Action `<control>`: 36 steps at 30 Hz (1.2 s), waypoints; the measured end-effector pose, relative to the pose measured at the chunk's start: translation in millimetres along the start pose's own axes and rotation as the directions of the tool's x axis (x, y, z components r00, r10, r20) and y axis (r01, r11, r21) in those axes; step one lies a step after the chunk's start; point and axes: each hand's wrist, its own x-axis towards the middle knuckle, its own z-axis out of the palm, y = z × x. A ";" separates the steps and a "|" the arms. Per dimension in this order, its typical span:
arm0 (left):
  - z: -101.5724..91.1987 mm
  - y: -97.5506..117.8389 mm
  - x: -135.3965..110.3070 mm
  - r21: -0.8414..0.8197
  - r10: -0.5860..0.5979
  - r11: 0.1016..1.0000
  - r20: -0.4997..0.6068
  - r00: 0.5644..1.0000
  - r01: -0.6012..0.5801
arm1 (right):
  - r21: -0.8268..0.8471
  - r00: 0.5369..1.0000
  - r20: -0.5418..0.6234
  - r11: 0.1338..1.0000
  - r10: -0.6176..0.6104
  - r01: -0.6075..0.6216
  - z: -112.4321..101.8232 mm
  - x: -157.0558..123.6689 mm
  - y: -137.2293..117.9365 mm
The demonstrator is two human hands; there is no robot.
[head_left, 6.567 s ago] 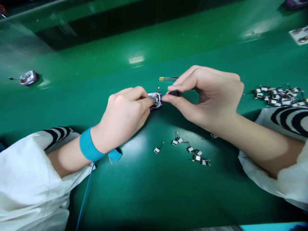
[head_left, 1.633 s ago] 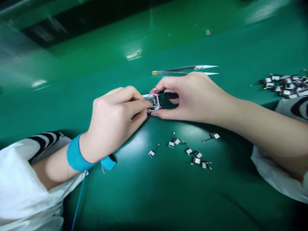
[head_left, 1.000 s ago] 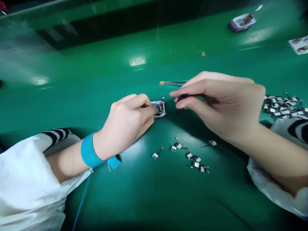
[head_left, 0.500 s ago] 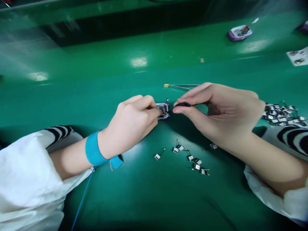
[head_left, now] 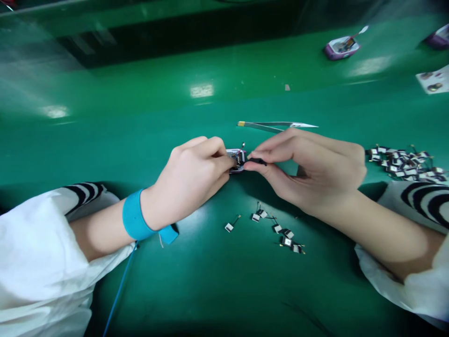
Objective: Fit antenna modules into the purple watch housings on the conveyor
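Open device (head_left: 240, 156) on bench (head_left: 196, 285), between both hands.
Left hand (head_left: 191, 180) grips device's left end, fingertips over its board; black piece (head_left: 258, 161) at right edge, contact unclear, pinched by right hand (head_left: 312, 171); tweezers (head_left: 257, 126) lie just beyond; parts heap (head_left: 407, 164) far right.

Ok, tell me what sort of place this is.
Likely an electronics assembly workstation: a corded blue wrist strap, tweezers lying on the green tabletop, and an open case showing circuitry at the left hand.
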 end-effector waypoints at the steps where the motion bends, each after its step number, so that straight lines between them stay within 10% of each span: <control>1: -0.1 0.0 0.0 0.001 -0.002 1.000 0.001 1.000 0.002 | -0.006 1.000 -0.003 1.000 -0.007 0.007 0.4 -0.3 0.0; 36: 0.2 0.1 0.1 -0.058 -0.041 0.997 0.058 0.997 0.044 | 0.209 0.980 -0.165 0.975 0.113 -0.077 13.6 -3.4 12.1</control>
